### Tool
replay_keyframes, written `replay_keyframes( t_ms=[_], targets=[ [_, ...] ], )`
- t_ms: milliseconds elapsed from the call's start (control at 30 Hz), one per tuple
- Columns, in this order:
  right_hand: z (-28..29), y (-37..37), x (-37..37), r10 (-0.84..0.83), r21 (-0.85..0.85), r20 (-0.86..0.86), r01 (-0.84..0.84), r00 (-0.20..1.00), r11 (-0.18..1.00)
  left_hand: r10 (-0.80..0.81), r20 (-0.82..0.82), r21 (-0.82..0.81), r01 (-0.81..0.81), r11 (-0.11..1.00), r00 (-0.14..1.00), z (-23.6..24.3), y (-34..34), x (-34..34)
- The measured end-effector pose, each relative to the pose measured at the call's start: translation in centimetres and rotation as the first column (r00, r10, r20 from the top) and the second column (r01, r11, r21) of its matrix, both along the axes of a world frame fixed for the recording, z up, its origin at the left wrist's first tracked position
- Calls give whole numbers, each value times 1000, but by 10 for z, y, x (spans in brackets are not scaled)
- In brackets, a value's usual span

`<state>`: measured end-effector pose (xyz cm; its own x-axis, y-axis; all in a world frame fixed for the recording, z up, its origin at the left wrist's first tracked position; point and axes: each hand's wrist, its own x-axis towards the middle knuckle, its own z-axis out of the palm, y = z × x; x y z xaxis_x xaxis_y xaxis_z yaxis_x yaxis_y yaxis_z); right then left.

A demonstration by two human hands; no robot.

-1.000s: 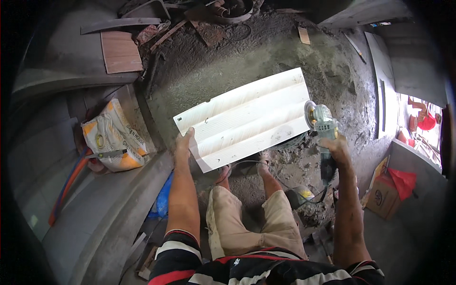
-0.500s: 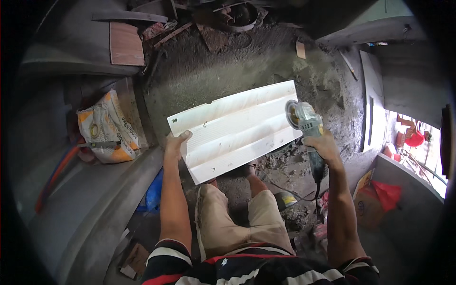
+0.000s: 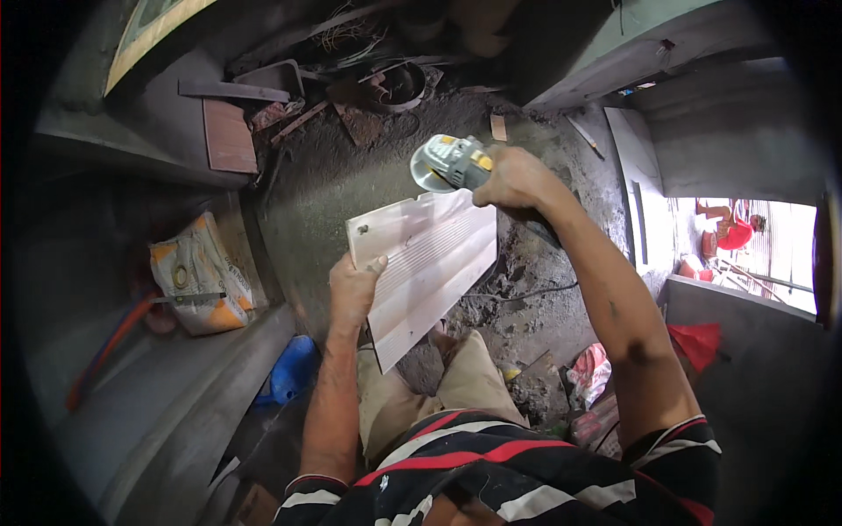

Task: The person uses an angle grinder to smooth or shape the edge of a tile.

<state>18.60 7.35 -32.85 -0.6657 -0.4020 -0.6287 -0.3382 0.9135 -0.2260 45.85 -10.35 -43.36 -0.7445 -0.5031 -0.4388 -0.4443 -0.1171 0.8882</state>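
My left hand [image 3: 355, 294] grips the left edge of a white ribbed panel [image 3: 430, 272], its thumb lying on the face. The panel is held tilted above my knees, with a small hole near its upper left corner and a notch in its far edge. In my right hand [image 3: 517, 180] is an angle grinder [image 3: 463, 163], closed around its body. The grinder's disc and guard are at the panel's far edge; whether the disc touches it I cannot tell. A dark cord [image 3: 535, 294] shows below the right forearm.
A white and orange sack [image 3: 202, 285] lies at the left, and a blue plastic container [image 3: 294, 368] sits near my left forearm. Scrap and a round tub [image 3: 405, 88] stand at the back. Another person [image 3: 737, 232] is beyond the bright opening at right.
The grinder has moved from the panel's right end left to its far edge, my right arm reaching across. The panel is tilted more steeply, and my left hand still holds it.
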Motion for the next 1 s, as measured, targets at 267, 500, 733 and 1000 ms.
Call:
replay_keyframes(
  t_ms=[267,500,733,1000],
  targets=[
    [12,-2,-11,250,95,-166,-237,954,967,-216,-33,-234,203,951,976,23,41,0],
    [18,27,-6,195,159,-137,-173,971,972,-232,-12,-259,222,940,973,31,48,-4],
    [8,52,11,223,104,-176,-207,959,973,-256,-1,-309,243,920,967,33,52,-9],
    [19,54,16,238,130,-176,-217,955,967,-251,-2,-292,240,926,968,41,60,-16]
  ],
)
